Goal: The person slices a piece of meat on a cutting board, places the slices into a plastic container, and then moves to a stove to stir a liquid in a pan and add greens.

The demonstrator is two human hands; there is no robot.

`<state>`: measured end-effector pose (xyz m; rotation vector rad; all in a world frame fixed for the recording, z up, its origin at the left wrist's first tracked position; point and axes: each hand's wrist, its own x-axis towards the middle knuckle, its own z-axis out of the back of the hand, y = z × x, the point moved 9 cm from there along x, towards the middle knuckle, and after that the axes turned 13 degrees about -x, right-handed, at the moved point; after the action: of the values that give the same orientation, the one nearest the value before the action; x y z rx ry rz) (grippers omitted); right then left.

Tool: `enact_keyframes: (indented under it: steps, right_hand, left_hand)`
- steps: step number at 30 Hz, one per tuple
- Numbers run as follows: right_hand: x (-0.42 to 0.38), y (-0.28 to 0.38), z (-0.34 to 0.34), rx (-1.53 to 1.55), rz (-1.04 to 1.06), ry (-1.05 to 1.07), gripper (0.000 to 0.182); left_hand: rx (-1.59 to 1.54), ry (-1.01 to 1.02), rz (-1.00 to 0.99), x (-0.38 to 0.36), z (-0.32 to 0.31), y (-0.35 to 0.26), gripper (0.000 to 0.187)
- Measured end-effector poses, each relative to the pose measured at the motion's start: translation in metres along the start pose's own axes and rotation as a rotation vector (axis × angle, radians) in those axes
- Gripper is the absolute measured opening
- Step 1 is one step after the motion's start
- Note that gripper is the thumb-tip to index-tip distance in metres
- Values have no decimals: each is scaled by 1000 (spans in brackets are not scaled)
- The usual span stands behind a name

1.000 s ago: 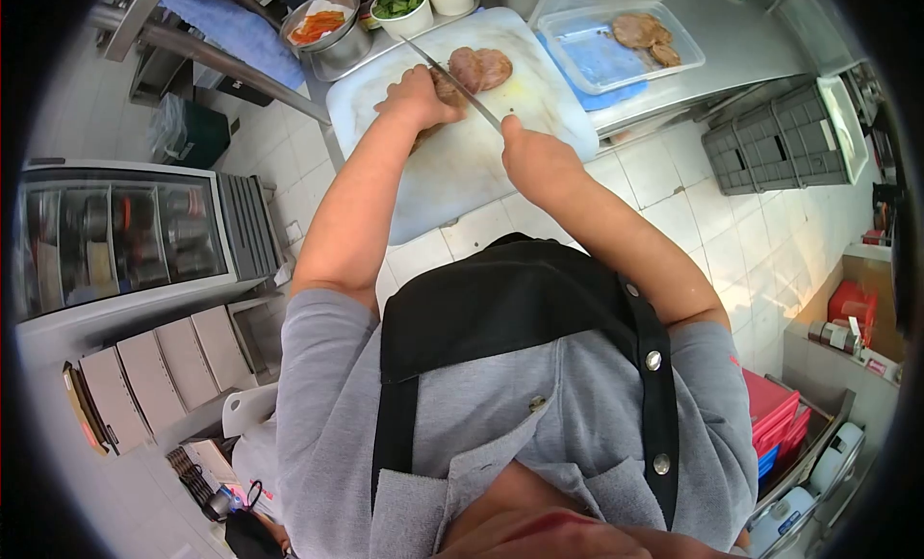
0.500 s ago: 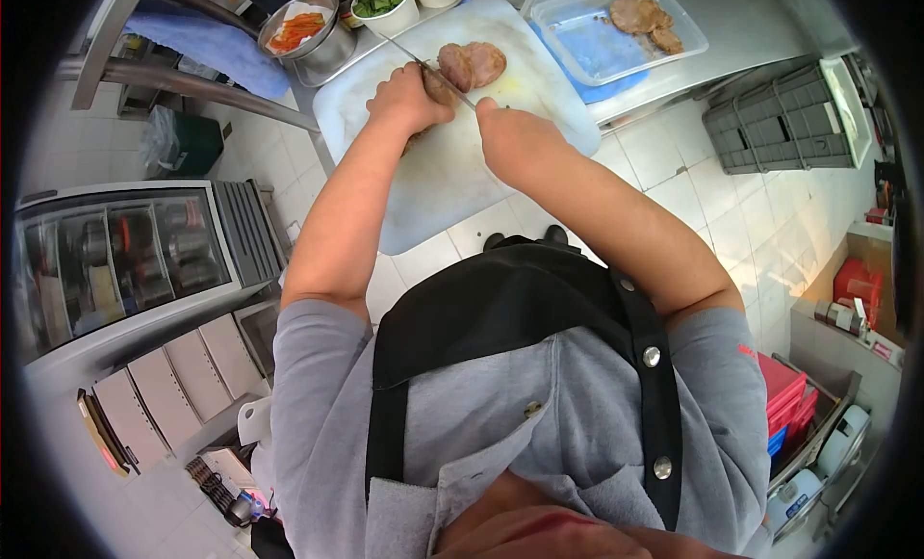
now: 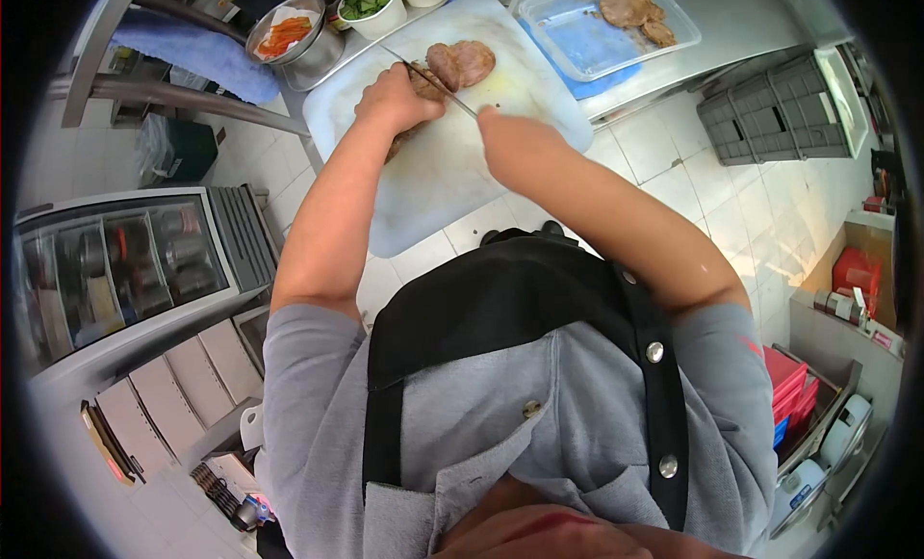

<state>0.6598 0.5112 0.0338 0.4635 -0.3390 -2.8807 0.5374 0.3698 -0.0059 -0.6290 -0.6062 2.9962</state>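
Note:
My right hand (image 3: pixel 515 140) is closed around the handle of a knife (image 3: pixel 466 107), its blade slanting up and left across the meat. Under my left hand (image 3: pixel 397 104) a piece of browned meat (image 3: pixel 424 83) is gripped against the board; part of it is hidden by the fingers. Cut slices of meat (image 3: pixel 462 65) lie just beyond the blade, overlapping. All of this rests on a white cutting board (image 3: pixel 433 193). A clear plastic container (image 3: pixel 577 68) to the right holds more browned meat pieces (image 3: pixel 632 13).
Behind the board stand a metal bowl (image 3: pixel 318 53) with orange strips and a white tub (image 3: pixel 383 23) of green leaves. A grey crate (image 3: pixel 760 121) is at the right. A glass-fronted fridge (image 3: pixel 125 270) stands at the left, near a metal rail (image 3: pixel 192 106).
The whole view has shifted slightly, moving the board and bowls a little left and up. Both hands keep their hold on the meat and knife.

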Motion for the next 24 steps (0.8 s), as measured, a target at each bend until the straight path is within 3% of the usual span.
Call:
enact_keyframes:
  steps: [4, 12, 19, 24]
  right_hand:
    - [-20, -4, 1, -42, -5, 75, 19]
    - [58, 9, -9, -25, 13, -15, 17]
    - [-5, -3, -10, -44, -32, 109, 15]
    - [44, -3, -24, -25, -37, 54, 18]
  left_hand:
    - [0, -20, -20, -4, 2, -5, 78]
    - [-56, -27, -87, 1, 4, -6, 81]
    - [-21, 37, -39, 8, -1, 0, 82]
    - [-37, 38, -46, 10, -3, 2, 84]
